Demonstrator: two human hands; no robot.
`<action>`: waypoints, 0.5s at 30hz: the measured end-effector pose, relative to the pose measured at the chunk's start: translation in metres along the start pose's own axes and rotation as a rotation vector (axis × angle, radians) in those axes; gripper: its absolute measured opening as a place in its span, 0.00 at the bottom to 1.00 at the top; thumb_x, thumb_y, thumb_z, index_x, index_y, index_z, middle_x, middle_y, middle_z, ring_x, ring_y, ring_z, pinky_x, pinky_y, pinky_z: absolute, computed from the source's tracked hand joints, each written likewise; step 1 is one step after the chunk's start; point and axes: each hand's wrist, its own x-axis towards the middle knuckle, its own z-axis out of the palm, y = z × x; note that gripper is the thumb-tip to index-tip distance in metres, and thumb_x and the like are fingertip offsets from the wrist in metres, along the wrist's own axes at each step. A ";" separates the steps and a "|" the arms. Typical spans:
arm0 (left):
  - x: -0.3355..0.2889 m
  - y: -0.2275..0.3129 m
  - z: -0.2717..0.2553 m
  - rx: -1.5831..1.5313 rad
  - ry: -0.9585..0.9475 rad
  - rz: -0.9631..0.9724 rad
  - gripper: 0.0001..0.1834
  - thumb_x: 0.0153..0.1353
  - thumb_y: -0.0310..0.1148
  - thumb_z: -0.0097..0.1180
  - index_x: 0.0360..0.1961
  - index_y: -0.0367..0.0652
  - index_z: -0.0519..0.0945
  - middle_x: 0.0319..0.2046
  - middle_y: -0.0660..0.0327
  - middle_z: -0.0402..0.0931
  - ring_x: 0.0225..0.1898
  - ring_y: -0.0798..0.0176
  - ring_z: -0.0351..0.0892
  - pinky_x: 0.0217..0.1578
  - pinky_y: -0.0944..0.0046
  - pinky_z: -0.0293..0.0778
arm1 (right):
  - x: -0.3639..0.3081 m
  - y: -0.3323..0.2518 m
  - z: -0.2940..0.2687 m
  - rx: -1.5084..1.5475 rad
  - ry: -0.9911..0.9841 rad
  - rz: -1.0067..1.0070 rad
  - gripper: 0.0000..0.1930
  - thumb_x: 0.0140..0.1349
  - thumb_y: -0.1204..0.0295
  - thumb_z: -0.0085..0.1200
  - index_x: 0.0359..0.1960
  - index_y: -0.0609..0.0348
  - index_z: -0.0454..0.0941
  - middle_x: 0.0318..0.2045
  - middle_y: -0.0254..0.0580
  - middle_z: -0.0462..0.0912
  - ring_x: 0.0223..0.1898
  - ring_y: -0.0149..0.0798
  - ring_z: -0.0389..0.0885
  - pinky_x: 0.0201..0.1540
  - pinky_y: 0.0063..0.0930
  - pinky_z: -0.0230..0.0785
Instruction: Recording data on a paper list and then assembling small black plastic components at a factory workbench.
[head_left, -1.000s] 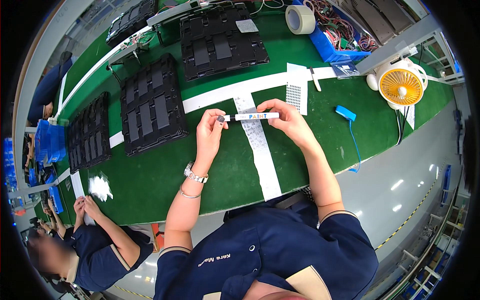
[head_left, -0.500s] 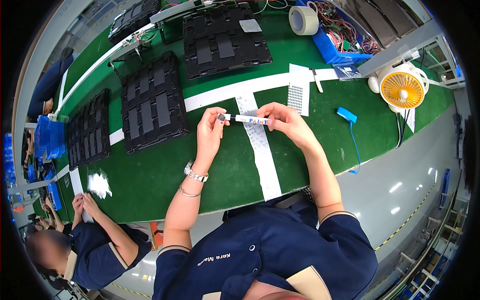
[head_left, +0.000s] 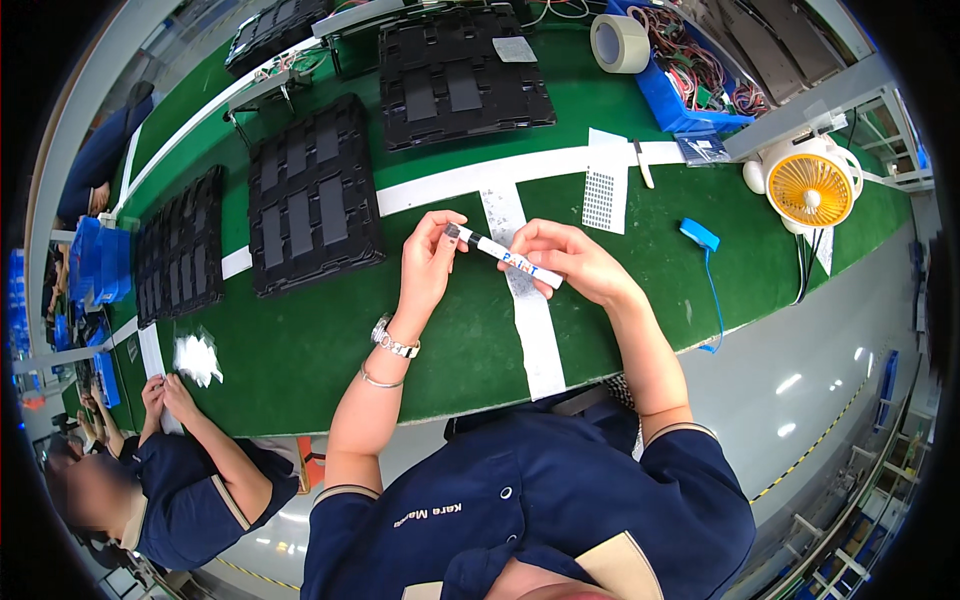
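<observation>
- Marker [head_left: 490, 247]: white barrel, black band, in both hands above the counter [head_left: 460, 350]; tilted, dark end up-left, white end down-right.
- Left hand [head_left: 427, 258]: thumb and fingers closed on the marker's dark end.
- Right hand [head_left: 578, 262]: fingers gripping the barrel near the white end; tip of that end sticks out past them.
- Watch [head_left: 396, 341] and bracelet [head_left: 380, 379] on left forearm.
- White strip [head_left: 540, 350] with dark marks runs along the counter beneath the marker, toward the person.
- Sheet [head_left: 607, 190], white with dark grid, beyond right hand; thin white tool [head_left: 643, 166] just beside it.
- Blue band [head_left: 699, 235] with cord, right of right hand.
- Fan [head_left: 808, 190], white with yellow grille, farther right.
- Blue bin [head_left: 662, 100] at back right, full of wires [head_left: 690, 60]; tape roll [head_left: 619, 44] beside it; flat plastic bag [head_left: 702, 149] in front.
- Black tray [head_left: 315, 200] left of left hand; another tray [head_left: 465, 80] behind, paper slip [head_left: 514, 49] on it; third tray [head_left: 180, 245] farther left.
- Co-worker [head_left: 190, 490] at lower left, both hands together at the counter edge near a white pile [head_left: 198, 361]; what they hold is too small to tell.
</observation>
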 end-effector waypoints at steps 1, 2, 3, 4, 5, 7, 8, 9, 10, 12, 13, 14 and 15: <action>0.000 0.002 0.000 0.004 -0.007 -0.007 0.11 0.72 0.36 0.50 0.48 0.40 0.76 0.27 0.67 0.76 0.21 0.82 0.62 0.20 0.78 0.58 | 0.000 0.001 0.001 0.016 -0.030 0.020 0.12 0.65 0.75 0.50 0.48 0.66 0.76 0.40 0.44 0.82 0.24 0.27 0.73 0.30 0.20 0.68; 0.000 0.003 0.000 0.008 -0.013 -0.014 0.11 0.72 0.36 0.50 0.47 0.40 0.77 0.27 0.67 0.76 0.21 0.82 0.63 0.20 0.78 0.58 | 0.000 0.002 0.002 0.033 -0.059 0.041 0.12 0.66 0.74 0.50 0.49 0.66 0.76 0.40 0.44 0.82 0.24 0.27 0.73 0.30 0.20 0.69; 0.000 0.005 0.001 0.009 -0.022 -0.010 0.12 0.72 0.36 0.50 0.48 0.40 0.77 0.27 0.67 0.76 0.22 0.81 0.63 0.20 0.78 0.58 | 0.001 0.004 0.003 0.050 -0.088 0.061 0.13 0.66 0.73 0.51 0.49 0.66 0.76 0.41 0.45 0.82 0.24 0.28 0.73 0.29 0.20 0.69; 0.000 0.006 0.001 0.012 -0.030 -0.005 0.12 0.72 0.37 0.51 0.48 0.40 0.77 0.27 0.67 0.76 0.22 0.81 0.64 0.21 0.77 0.58 | 0.002 0.008 0.003 0.042 -0.121 0.057 0.13 0.67 0.72 0.52 0.50 0.66 0.76 0.41 0.46 0.81 0.24 0.30 0.74 0.30 0.23 0.71; -0.001 0.007 0.002 0.015 -0.038 0.000 0.12 0.72 0.37 0.51 0.48 0.40 0.77 0.27 0.67 0.76 0.22 0.81 0.64 0.21 0.77 0.58 | 0.002 0.009 0.004 0.027 -0.138 0.058 0.14 0.67 0.73 0.52 0.51 0.66 0.76 0.41 0.46 0.81 0.25 0.30 0.75 0.31 0.23 0.71; -0.001 0.009 0.002 0.002 -0.064 0.026 0.13 0.72 0.38 0.51 0.49 0.39 0.77 0.27 0.67 0.76 0.23 0.81 0.65 0.22 0.77 0.59 | 0.002 0.011 0.007 -0.004 -0.173 0.060 0.14 0.66 0.73 0.53 0.52 0.66 0.77 0.40 0.46 0.81 0.26 0.31 0.76 0.32 0.25 0.72; -0.001 0.009 0.002 -0.004 -0.076 0.039 0.14 0.72 0.38 0.51 0.49 0.39 0.77 0.27 0.67 0.76 0.24 0.80 0.65 0.23 0.76 0.59 | 0.001 0.010 0.009 -0.006 -0.182 0.049 0.15 0.65 0.75 0.53 0.52 0.66 0.78 0.40 0.44 0.81 0.29 0.30 0.77 0.34 0.25 0.73; -0.001 0.009 0.002 -0.009 -0.080 0.037 0.14 0.72 0.38 0.51 0.49 0.39 0.77 0.27 0.67 0.76 0.24 0.80 0.65 0.23 0.76 0.59 | 0.001 0.011 0.010 -0.037 -0.174 0.037 0.15 0.64 0.76 0.53 0.53 0.65 0.77 0.41 0.44 0.81 0.29 0.30 0.77 0.35 0.25 0.73; 0.000 0.009 0.002 -0.013 -0.084 0.035 0.15 0.72 0.39 0.51 0.50 0.39 0.77 0.27 0.67 0.76 0.24 0.80 0.65 0.23 0.76 0.59 | 0.002 0.012 0.010 -0.068 -0.167 0.024 0.16 0.64 0.77 0.53 0.53 0.65 0.77 0.41 0.44 0.81 0.30 0.29 0.77 0.36 0.25 0.73; -0.001 0.010 0.002 -0.021 -0.100 0.037 0.16 0.72 0.40 0.50 0.51 0.39 0.76 0.27 0.66 0.76 0.24 0.80 0.64 0.24 0.76 0.59 | 0.001 0.011 0.013 -0.090 -0.152 0.015 0.18 0.63 0.78 0.53 0.55 0.64 0.76 0.42 0.43 0.81 0.31 0.28 0.77 0.37 0.24 0.73; -0.001 0.010 0.001 -0.024 -0.111 0.043 0.17 0.72 0.41 0.49 0.53 0.39 0.76 0.27 0.66 0.76 0.24 0.80 0.64 0.24 0.76 0.59 | 0.001 0.007 0.015 -0.082 -0.144 0.020 0.18 0.62 0.79 0.52 0.56 0.64 0.75 0.43 0.43 0.81 0.31 0.28 0.77 0.38 0.24 0.73; 0.000 0.010 0.001 -0.027 -0.123 0.048 0.18 0.73 0.42 0.48 0.54 0.39 0.75 0.27 0.66 0.76 0.23 0.79 0.63 0.24 0.76 0.59 | 0.000 0.005 0.016 -0.073 -0.136 0.025 0.19 0.62 0.80 0.52 0.56 0.63 0.75 0.44 0.43 0.81 0.31 0.27 0.77 0.38 0.24 0.73; -0.001 0.012 0.002 -0.031 -0.113 0.064 0.20 0.73 0.44 0.46 0.55 0.40 0.74 0.27 0.65 0.76 0.23 0.79 0.63 0.24 0.76 0.60 | 0.001 0.006 0.015 -0.075 -0.143 0.011 0.20 0.61 0.79 0.53 0.57 0.63 0.74 0.45 0.44 0.81 0.31 0.28 0.77 0.38 0.25 0.74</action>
